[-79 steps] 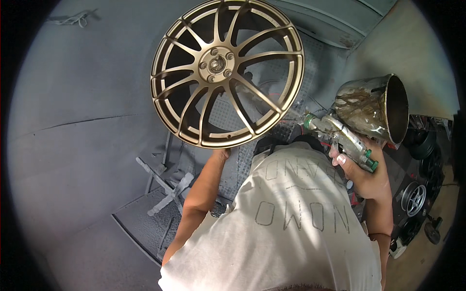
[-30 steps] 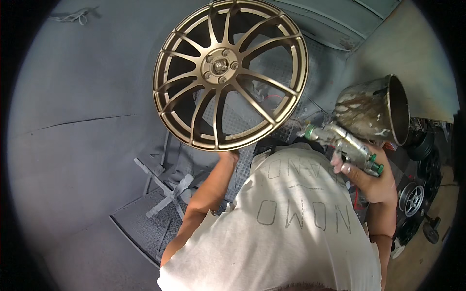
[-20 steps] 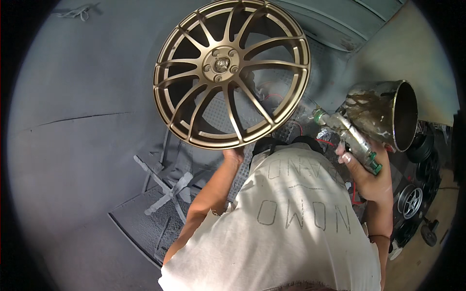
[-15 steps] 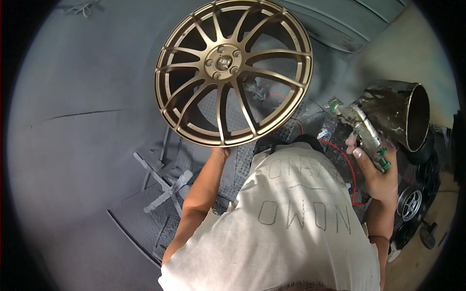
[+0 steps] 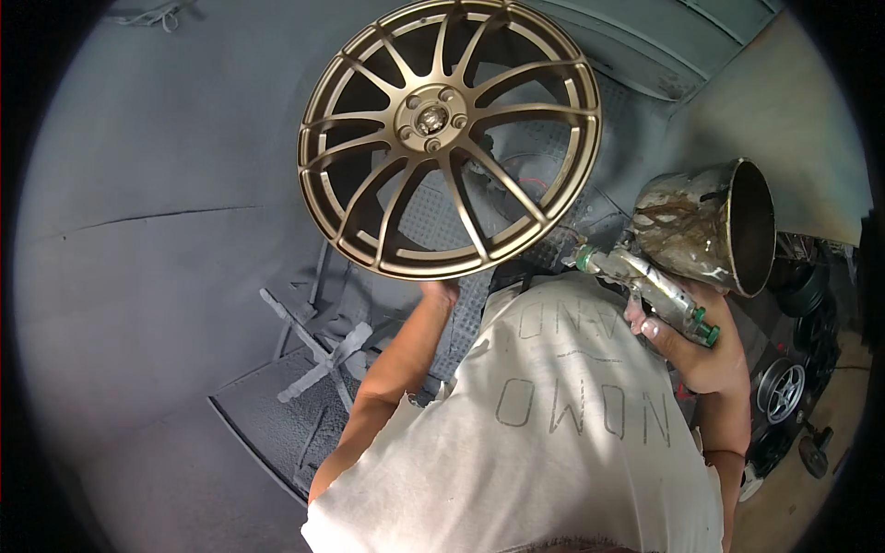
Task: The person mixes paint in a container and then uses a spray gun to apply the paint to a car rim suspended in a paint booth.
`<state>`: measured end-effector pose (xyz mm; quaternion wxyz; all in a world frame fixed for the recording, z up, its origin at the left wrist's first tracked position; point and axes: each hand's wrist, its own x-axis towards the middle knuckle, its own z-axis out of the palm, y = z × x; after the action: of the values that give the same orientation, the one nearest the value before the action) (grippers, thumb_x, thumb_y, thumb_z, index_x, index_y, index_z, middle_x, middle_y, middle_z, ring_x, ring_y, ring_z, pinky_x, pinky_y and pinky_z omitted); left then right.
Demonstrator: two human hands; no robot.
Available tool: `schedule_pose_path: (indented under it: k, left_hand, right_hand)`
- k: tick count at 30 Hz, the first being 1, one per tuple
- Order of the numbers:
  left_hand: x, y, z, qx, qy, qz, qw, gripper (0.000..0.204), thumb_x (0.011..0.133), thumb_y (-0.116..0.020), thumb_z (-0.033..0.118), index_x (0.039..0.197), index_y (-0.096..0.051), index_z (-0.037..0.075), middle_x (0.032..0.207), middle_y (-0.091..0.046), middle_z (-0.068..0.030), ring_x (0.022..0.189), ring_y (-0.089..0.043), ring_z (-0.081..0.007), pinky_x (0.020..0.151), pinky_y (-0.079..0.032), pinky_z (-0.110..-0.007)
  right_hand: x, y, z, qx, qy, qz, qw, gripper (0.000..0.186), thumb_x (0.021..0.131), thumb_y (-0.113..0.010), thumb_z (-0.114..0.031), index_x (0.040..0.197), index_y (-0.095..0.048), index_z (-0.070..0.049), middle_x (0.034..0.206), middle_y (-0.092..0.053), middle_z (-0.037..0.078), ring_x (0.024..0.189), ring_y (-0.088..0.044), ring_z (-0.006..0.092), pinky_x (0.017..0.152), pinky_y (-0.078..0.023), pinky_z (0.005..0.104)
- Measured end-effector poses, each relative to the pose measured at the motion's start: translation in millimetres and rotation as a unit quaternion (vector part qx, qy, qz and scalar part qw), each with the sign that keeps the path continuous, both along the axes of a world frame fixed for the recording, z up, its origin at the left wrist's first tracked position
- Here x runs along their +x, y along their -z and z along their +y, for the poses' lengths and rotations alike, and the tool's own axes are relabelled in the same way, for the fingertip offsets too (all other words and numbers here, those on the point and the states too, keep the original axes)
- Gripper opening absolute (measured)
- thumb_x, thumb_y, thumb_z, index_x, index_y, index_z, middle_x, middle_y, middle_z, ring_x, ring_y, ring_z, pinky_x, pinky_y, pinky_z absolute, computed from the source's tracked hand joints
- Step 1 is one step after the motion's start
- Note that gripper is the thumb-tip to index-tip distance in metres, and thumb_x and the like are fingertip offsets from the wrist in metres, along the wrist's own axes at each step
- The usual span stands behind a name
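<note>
A bronze multi-spoke car wheel rim [image 5: 445,152] stands face toward me at the top centre. My left hand [image 5: 441,292] meets its lower edge from below; the fingers are hidden behind the rim, so their grip does not show. On the right, my right hand [image 5: 693,355] is closed around a metal spray gun [image 5: 656,288] with green fittings. The gun is tilted, its green-ringed front end pointing up and left, close to the rim's lower right edge. A paint-stained metal cup [image 5: 684,226] sits beside the gun, its wide mouth facing right.
A grey cross-shaped stand [image 5: 329,357] is at the lower left, before a dusty grey wall [image 5: 166,276]. A silver wheel [image 5: 781,389] and dark round shapes line the right side. The worn shirt [image 5: 572,442] fills the lower middle.
The rim has turned about its centre and appears slightly farther right. My left hand has shifted a little right. My right hand has brought the spray gun left and lower, nearer the rim.
</note>
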<state>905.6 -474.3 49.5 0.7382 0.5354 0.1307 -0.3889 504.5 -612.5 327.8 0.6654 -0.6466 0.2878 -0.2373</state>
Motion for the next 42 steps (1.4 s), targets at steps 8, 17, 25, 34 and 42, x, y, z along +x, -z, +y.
schedule_pose_path:
  k: [8, 17, 25, 34, 42]
  left_hand:
    - [-82, 11, 60, -0.009, 0.075, 0.068, 0.995, 0.053, 0.094, -0.041, 0.055, 0.117, -0.058, 0.01, 0.117, -0.059, -0.0089, 0.101, -0.056, -0.0227, 0.086, -0.046, -0.036]
    - [4, 39, 133, 0.028, 0.042, -0.054, 0.997, 0.048, 0.098, -0.042, 0.048, 0.123, -0.055, 0.009, 0.12, -0.061, -0.0104, 0.109, -0.061, -0.0304, 0.098, -0.049, -0.047]
    - [13, 27, 167, -0.062, -0.049, -0.062, 0.995, 0.051, 0.1, -0.039, 0.048, 0.128, -0.051, 0.008, 0.124, -0.059, -0.0101, 0.109, -0.061, -0.0291, 0.097, -0.05, -0.047]
    - [-2, 89, 248, -0.076, -0.043, -0.053, 0.995, 0.034, 0.102, -0.042, 0.033, 0.122, -0.052, 0.007, 0.111, -0.062, -0.0116, 0.097, -0.064, -0.0296, 0.091, -0.054, -0.046]
    - [23, 89, 304, -0.043, -0.031, -0.078, 0.996, 0.027, 0.1, -0.044, 0.016, 0.113, -0.06, -0.002, 0.107, -0.065, -0.0154, 0.099, -0.063, -0.0303, 0.089, -0.052, -0.044]
  right_hand:
    - [-31, 11, 62, -0.027, 0.108, 0.009, 0.994, 0.033, 0.087, -0.064, 0.0, 0.119, -0.058, 0.007, 0.095, -0.066, 0.007, 0.091, -0.059, 0.0129, 0.084, -0.046, 0.0268]
    - [-67, 9, 125, 0.085, 0.076, -0.025, 0.993, 0.032, 0.083, -0.068, 0.0, 0.114, -0.061, 0.008, 0.094, -0.065, 0.006, 0.086, -0.059, 0.0121, 0.081, -0.047, 0.0264]
    - [-90, 32, 166, 0.007, 0.025, 0.03, 0.999, 0.03, 0.084, -0.067, -0.002, 0.112, -0.061, 0.006, 0.093, -0.067, 0.008, 0.086, -0.062, 0.0143, 0.08, -0.049, 0.0281]
    - [-71, 73, 147, -0.114, 0.239, 0.134, 0.955, 0.03, 0.087, -0.071, -0.02, 0.107, -0.058, -0.001, 0.08, -0.066, 0.005, 0.065, -0.057, 0.0086, 0.054, -0.045, 0.0237]
    - [39, 38, 159, -0.18, 0.165, 0.002, 0.97, 0.02, 0.088, -0.069, -0.021, 0.095, -0.065, -0.003, 0.077, -0.066, 0.002, 0.064, -0.059, 0.0084, 0.048, -0.041, 0.0234]
